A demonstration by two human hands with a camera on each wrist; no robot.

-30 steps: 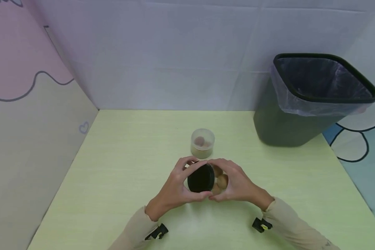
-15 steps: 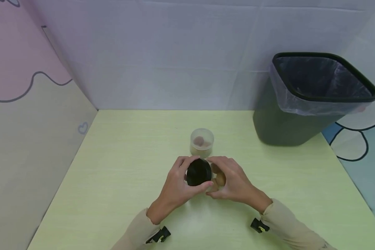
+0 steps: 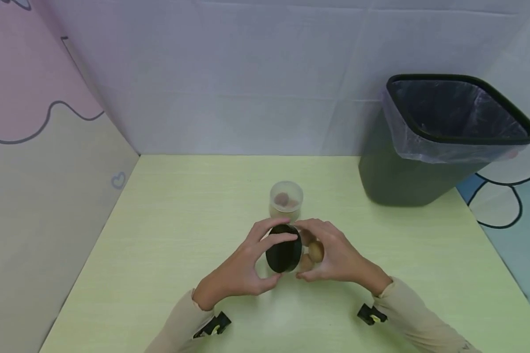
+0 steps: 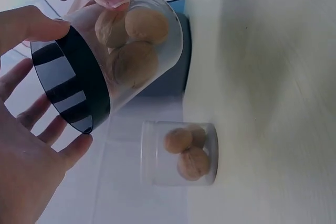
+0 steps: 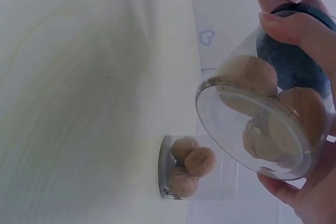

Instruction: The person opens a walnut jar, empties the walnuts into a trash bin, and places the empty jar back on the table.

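Note:
Both hands are on a clear jar (image 4: 170, 51) tilted on its side above the table, with several walnuts (image 4: 134, 64) inside. My right hand (image 3: 337, 252) grips the jar's clear body, fingers on the far side and thumb on the near side. At the other end, the black lid (image 3: 283, 257) faces left and up. My left hand (image 3: 245, 262) holds this lid by its rim, with fingertips at the top and thumb at the lower edge. Just beyond the hands stands a second clear container (image 3: 287, 189), upright and without a lid, holding several walnuts (image 4: 193, 162) at its bottom.
A dark grey trash bin (image 3: 397, 176) with a clear liner bag stands at the back right of the pale yellow-green table (image 3: 194, 196). White sheeting (image 3: 247, 73) closes off the back, and a painted panel (image 3: 48, 206) borders the left side.
My left hand's fingers and thumb have shifted around the lid's rim, the wrist moving slightly left and down. The jar's tilt has changed a little, while my right hand keeps its grip.

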